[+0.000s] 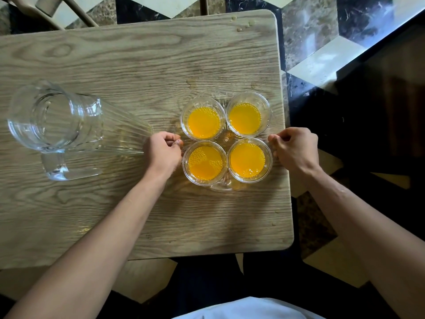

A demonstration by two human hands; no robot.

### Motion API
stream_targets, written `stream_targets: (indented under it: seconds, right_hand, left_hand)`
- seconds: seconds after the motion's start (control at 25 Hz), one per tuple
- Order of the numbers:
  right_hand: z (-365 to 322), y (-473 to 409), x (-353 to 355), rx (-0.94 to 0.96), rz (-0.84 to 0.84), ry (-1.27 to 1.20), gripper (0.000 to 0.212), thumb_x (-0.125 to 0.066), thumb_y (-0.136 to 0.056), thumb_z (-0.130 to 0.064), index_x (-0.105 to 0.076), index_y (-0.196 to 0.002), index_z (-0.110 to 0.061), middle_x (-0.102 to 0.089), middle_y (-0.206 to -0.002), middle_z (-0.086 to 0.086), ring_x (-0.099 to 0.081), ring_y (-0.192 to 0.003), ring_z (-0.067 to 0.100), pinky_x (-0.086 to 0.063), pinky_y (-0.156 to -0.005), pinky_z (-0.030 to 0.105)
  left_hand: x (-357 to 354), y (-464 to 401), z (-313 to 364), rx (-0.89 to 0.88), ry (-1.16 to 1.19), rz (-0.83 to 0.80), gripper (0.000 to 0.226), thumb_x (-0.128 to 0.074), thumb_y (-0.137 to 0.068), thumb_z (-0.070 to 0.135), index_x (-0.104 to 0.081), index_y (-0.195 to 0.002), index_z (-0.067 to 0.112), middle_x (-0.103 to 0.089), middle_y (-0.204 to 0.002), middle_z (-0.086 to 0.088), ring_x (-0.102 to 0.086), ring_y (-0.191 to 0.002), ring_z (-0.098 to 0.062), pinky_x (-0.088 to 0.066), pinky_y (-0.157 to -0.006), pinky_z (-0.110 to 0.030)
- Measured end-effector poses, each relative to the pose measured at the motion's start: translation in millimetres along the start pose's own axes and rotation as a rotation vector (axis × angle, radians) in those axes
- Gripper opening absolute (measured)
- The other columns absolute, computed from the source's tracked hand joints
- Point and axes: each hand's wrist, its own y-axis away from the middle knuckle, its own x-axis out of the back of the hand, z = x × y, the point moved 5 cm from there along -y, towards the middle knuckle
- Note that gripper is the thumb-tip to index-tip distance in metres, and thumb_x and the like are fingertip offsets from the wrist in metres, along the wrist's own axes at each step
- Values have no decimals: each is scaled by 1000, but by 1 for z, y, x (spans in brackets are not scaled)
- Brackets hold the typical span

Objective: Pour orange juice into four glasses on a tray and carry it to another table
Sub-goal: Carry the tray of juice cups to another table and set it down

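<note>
- Glass all through: we see a clear tray (220, 186) carrying four glasses (202, 118) of orange juice (247, 160), set two by two and touching or nearly touching one another
- We find the tray near the right edge of the wooden table (138, 65), with the empty jug (55, 118) standing well apart to the left
- Our left hand (164, 149) is curled closed at the tray's left rim, fingers pinching what looks like the edge; our right hand (295, 148) is curled the same way at the right rim, though the clear glass makes the exact contact hard for us to confirm
- We judge the pouring done, since all four glasses hold juice and the jug shows none, so lifting and carrying is what remains
- We expect the load to be fairly heavy and stiff, and fragile throughout: glass on glass, with nothing visible to stop the glasses sliding
- We judge the rim smooth and possibly slippery, the more so as droplets (243, 25) lie on the table's far corner
- We would hold at opposite rims, as now, with fingers under the edge and thumbs on top, and keep the tray level, because the liquid will slosh with any tilt or jerk
</note>
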Motion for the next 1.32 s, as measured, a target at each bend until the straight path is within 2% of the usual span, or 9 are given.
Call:
stream_targets:
  seconds: [0.24, 0.44, 0.64, 0.72, 0.88, 0.96, 1.08, 1.24, 1.32]
  right_hand:
    - [-3, 4, 4, -1, 3, 0, 25, -73, -93, -29, -79, -88, -6, -74, -70, 6, -73, -67, 21, -64, -70, 45]
    - [-7, 11, 8, 22, 7, -4, 26, -73, -94, -27, -77, -85, -2, -72, -73, 0, -69, -66, 15, -64, -70, 44]
    - [-10, 27, 22, 29, 26, 5, 28, -72, -94, -27, -77, -86, -2, -75, -78, 5, -72, -71, 18, -64, -73, 44]
    - [-10, 34, 28, 33, 37, 3, 27, -72, -94, -28, -78, -87, -3, -76, -79, 8, -73, -72, 20, -64, -74, 44]
    - [-12, 51, 39, 43, 47, 15, 28, -73, -94, -28, -77, -84, -2, -75, -74, 9, -74, -70, 25, -64, -72, 46]
    - [-12, 61, 42, 45, 45, 11, 28, -73, -94, -27, -78, -85, -1, -75, -75, 9, -74, -70, 24, -64, -72, 45]
    - [-10, 75, 44, 49, 43, 4, 28, -73, -93, -27, -78, -84, -1, -75, -74, 9, -74, -69, 23, -64, -72, 45]
    - [-7, 91, 49, 66, 27, 4, 27, -74, -93, -28, -78, -82, -3, -74, -71, 8, -74, -70, 25, -64, -72, 43]
    - [-8, 100, 51, 93, 6, -4, 25, -74, -93, -27, -79, -85, -4, -74, -71, 7, -74, -69, 23, -64, -71, 40]
  left_hand:
    - [1, 0, 1, -4, -21, -1, 12, -70, -95, -4, -79, -99, 3, -65, -73, 4, -55, -62, -1, -50, -78, -24]
    - [5, 5, 1, -15, -20, 9, 15, -69, -93, -6, -80, -94, 4, -70, -78, -2, -58, -64, -6, -49, -74, -23]
    - [14, 20, 6, -51, -36, -11, 20, -70, -93, -2, -77, -85, 15, -67, -69, 10, -59, -61, -1, -42, -51, -3]
    - [19, 28, 7, -58, -23, -19, 20, -70, -93, -2, -76, -85, 15, -66, -68, 11, -59, -60, -1, -42, -48, -1]
    - [27, 43, 10, -88, -10, -29, 19, -73, -91, 0, -76, -82, 16, -68, -69, 6, -60, -59, -4, -57, -67, -21]
    - [31, 52, 9, -86, 0, -36, 15, -73, -91, 0, -78, -86, 13, -70, -70, 2, -62, -58, -6, -58, -65, -23]
    - [38, 67, 3, -88, 17, -21, 11, -73, -91, 1, -81, -88, 9, -76, -77, -7, -67, -63, -15, -61, -70, -27]
    - [49, 92, -8, -52, 25, 14, 10, -73, -92, 2, -81, -89, 7, -70, -68, 8, -61, -49, 7, -54, -55, -12]
    - [54, 109, -15, -26, 61, 22, 14, -73, -91, 1, -80, -83, 10, -70, -67, 8, -64, -52, 2, -64, -68, -26]
